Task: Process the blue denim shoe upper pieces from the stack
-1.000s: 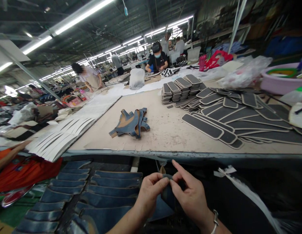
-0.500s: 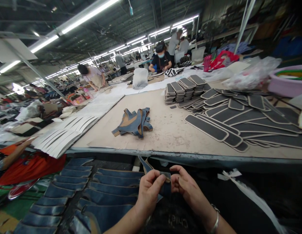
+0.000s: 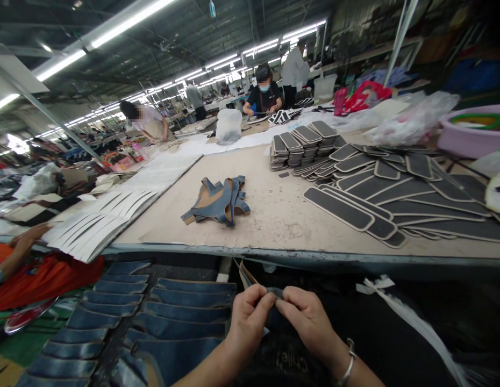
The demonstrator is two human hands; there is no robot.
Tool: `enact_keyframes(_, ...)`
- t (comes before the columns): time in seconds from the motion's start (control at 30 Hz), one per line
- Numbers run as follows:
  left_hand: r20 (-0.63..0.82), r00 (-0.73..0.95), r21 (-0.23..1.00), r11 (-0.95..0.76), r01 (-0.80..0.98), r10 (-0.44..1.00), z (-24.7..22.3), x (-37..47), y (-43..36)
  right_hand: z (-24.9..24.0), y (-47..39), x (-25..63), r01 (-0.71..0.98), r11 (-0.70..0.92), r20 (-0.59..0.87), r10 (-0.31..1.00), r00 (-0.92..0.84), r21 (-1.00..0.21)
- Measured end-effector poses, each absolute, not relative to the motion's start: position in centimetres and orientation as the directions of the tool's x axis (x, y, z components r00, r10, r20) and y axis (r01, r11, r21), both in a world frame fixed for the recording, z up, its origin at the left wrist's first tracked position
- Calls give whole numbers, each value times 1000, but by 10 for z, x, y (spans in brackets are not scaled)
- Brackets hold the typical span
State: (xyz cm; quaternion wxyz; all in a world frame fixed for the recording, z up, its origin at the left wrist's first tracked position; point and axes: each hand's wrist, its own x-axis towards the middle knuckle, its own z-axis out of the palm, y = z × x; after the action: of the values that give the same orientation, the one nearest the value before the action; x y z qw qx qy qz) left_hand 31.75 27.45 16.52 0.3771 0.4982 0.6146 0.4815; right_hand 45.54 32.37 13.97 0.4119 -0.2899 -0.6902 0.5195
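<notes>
Just below the table edge, my left hand (image 3: 252, 314) and my right hand (image 3: 306, 317) meet over a blue leather piece (image 3: 247, 274) with a tan underside. Both hands pinch it between thumb and fingers, thumbs almost touching. One end sticks up past my left fingers; most of the rest is hidden by my hands. To the left, rows of blue leather pieces (image 3: 189, 306) overlap on a dark surface. On the table ahead lies a small heap of blue leather pieces (image 3: 220, 201), curled, with tan backs showing.
Stacks of dark grey pale-edged pads (image 3: 355, 215) spread over the table's right side. A lilac basin (image 3: 471, 137) and plastic bags (image 3: 415, 118) stand behind them. White slit sheets (image 3: 100, 220) lie at left, near a co-worker's arm (image 3: 26, 244). Other people work farther back.
My right hand has come in from slightly apart and now pinches the leather piece beside my left thumb. The view has shifted slightly.
</notes>
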Motion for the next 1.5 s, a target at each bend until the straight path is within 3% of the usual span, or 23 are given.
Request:
enact_keyframes(0.17, -103, -223, 995, 105, -6, 969, 166, 324, 276, 138, 322, 457, -29, 365, 349, 861, -370, -931)
enact_keyframes(0.37, -61, -56, 994, 56, -93, 997, 175, 316, 276, 145, 334, 476, -113, 313, 317, 741, -593, -943)
enact_keyframes(0.47, -25, -27, 999, 24, -30, 999, 177, 311, 274, 148, 337, 479, -129, 337, 341, 712, -614, -933)
enact_keyframes(0.67, 184, -109, 966, -160, 201, 977, 170, 309, 275, 148, 332, 472, -107, 396, 386, 742, -548, -912)
enact_keyframes(0.8, 272, -95, 937, -241, 251, 958, 167, 308, 275, 148, 329, 466, -60, 457, 428, 771, -471, -888)
enact_keyframes(0.97, 52, -124, 985, -30, 173, 991, 172, 308, 275, 144, 327, 463, 133, 602, 496, 746, -445, -787)
enact_keyframes(1.1, -105, -202, 989, 124, 80, 974, 168, 312, 275, 141, 325, 458, 177, 646, 509, 716, -478, -743)
enact_keyframes(1.27, -93, -251, 986, 124, 108, 963, 161, 315, 275, 133, 322, 451, 139, 535, 435, 790, -432, -834)
enact_keyframes(1.37, -70, -273, 990, 100, 100, 959, 162, 310, 279, 124, 326, 450, -10, 243, 217, 846, -487, -970)
enact_keyframes(1.43, -71, -292, 995, 90, 51, 954, 166, 305, 284, 119, 331, 452, -176, -10, 103, 777, -621, -984)
enact_keyframes(1.5, -66, -320, 998, 59, -31, 945, 170, 301, 290, 118, 335, 455, -257, -130, 95, 699, -709, -957)
